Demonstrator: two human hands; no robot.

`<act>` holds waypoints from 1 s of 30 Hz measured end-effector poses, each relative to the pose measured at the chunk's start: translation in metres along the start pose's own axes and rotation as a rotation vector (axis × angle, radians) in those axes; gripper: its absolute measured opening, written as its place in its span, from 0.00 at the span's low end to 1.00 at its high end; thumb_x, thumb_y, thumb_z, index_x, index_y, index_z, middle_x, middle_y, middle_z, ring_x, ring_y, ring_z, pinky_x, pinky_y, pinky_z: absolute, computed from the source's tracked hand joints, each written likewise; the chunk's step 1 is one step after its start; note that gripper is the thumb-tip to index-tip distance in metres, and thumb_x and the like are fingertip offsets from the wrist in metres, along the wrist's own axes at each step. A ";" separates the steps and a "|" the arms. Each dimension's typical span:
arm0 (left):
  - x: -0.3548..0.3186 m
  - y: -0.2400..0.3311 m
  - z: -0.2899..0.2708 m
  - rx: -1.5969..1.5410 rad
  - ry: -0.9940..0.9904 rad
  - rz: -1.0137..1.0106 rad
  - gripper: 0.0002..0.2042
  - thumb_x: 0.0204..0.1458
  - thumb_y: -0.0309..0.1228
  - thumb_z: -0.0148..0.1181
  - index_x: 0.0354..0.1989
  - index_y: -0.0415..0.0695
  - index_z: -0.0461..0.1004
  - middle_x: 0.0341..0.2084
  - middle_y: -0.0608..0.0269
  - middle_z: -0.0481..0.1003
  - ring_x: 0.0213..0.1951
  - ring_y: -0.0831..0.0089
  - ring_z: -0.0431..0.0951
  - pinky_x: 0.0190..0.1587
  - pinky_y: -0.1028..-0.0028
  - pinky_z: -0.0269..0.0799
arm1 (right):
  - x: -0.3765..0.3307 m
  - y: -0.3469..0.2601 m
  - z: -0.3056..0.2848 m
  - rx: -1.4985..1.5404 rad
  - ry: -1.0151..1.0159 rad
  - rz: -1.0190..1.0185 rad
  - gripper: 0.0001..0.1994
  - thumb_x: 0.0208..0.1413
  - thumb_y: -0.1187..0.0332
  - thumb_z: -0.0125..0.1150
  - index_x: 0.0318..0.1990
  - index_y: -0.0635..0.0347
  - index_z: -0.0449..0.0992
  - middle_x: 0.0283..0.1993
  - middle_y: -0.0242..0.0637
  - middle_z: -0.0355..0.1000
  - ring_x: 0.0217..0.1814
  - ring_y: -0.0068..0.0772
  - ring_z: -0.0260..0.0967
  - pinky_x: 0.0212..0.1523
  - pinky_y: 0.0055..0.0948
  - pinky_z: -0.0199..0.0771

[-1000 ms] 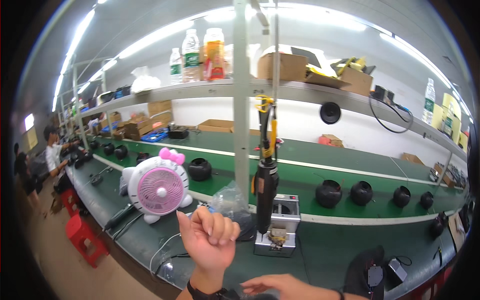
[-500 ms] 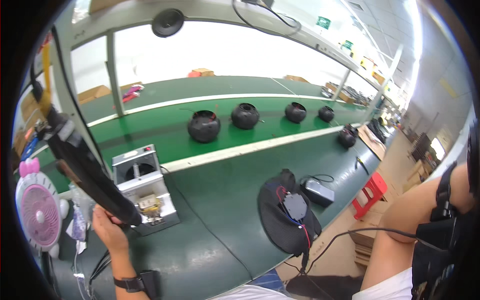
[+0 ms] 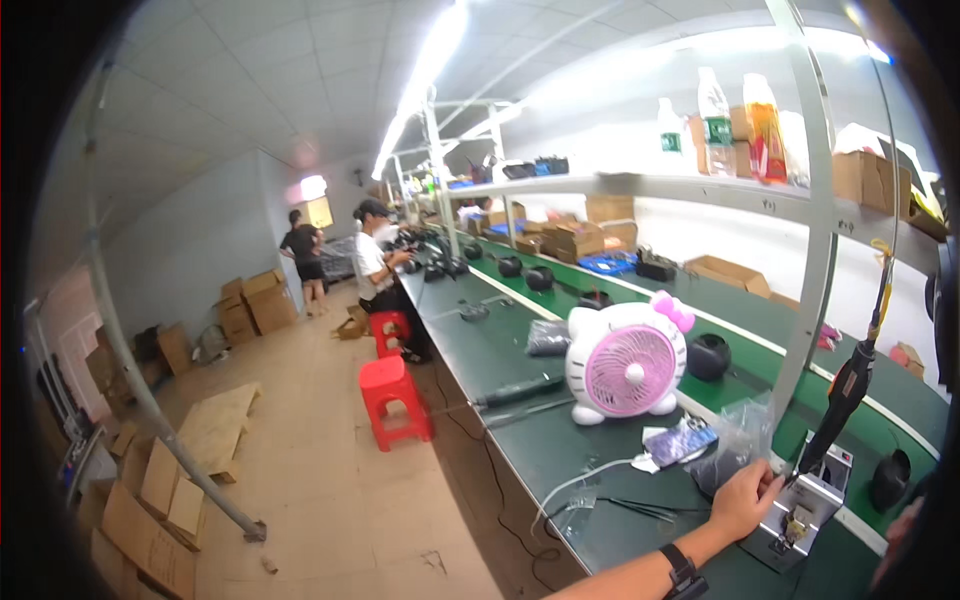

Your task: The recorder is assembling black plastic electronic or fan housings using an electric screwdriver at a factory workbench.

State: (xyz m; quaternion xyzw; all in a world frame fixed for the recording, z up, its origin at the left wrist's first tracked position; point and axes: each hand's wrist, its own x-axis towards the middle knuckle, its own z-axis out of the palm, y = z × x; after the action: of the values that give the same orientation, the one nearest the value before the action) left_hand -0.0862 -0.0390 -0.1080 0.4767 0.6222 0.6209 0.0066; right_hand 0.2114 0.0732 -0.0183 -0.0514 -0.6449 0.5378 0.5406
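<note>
My left hand [image 3: 745,500], with a black strap at its wrist, reaches in from the lower edge to the grey-white screw feeder [image 3: 788,525]. Its fingers are curled in together beside the feeder's upper edge; what they hold, if anything, is hidden. Just right of them hangs a black electric screwdriver [image 3: 838,405], its lower end over the feeder. A clear plastic bag [image 3: 735,445] lies beside the hand. At the right rim a blurred bit of skin, perhaps my right hand [image 3: 900,540], shows without clear fingers.
A pink-and-white cat-shaped fan [image 3: 630,362] and a phone [image 3: 682,440] stand on the bench. Round black housings [image 3: 708,357] line the green belt. Red stools [image 3: 393,400] and two people [image 3: 375,265] are farther along the aisle. Bottles [image 3: 713,125] stand on the shelf.
The view has swung far to the left, bringing in the aisle, stools and people. My left hand stays by the feeder and screwdriver. My raised right arm has mostly left the picture.
</note>
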 end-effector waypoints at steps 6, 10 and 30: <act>0.004 0.010 0.010 0.046 -0.011 0.093 0.11 0.59 0.36 0.60 0.35 0.42 0.69 0.27 0.60 0.73 0.30 0.63 0.76 0.34 0.66 0.71 | -0.019 0.143 -0.023 -0.408 0.326 0.145 0.16 0.67 0.67 0.56 0.26 0.54 0.61 0.25 0.21 0.52 0.26 0.12 0.48 0.27 0.20 0.46; 0.012 0.010 0.016 0.006 -0.137 0.015 0.12 0.60 0.37 0.60 0.35 0.42 0.69 0.26 0.59 0.71 0.30 0.63 0.73 0.34 0.66 0.70 | -0.037 0.201 -0.045 -0.597 0.328 0.066 0.15 0.67 0.70 0.56 0.26 0.55 0.61 0.21 0.20 0.54 0.22 0.11 0.48 0.22 0.20 0.46; 0.009 0.010 0.015 0.032 -0.232 -0.011 0.16 0.55 0.41 0.66 0.39 0.44 0.69 0.24 0.60 0.73 0.26 0.60 0.76 0.31 0.64 0.72 | -0.042 0.171 -0.007 -0.625 0.365 0.196 0.08 0.56 0.77 0.59 0.26 0.60 0.69 0.22 0.22 0.60 0.24 0.13 0.54 0.25 0.19 0.54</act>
State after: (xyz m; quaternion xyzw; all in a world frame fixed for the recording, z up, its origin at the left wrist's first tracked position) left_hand -0.0763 -0.0243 -0.0986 0.5417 0.6299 0.5517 0.0743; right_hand 0.1458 0.1215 -0.1742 -0.3707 -0.6628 0.3462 0.5508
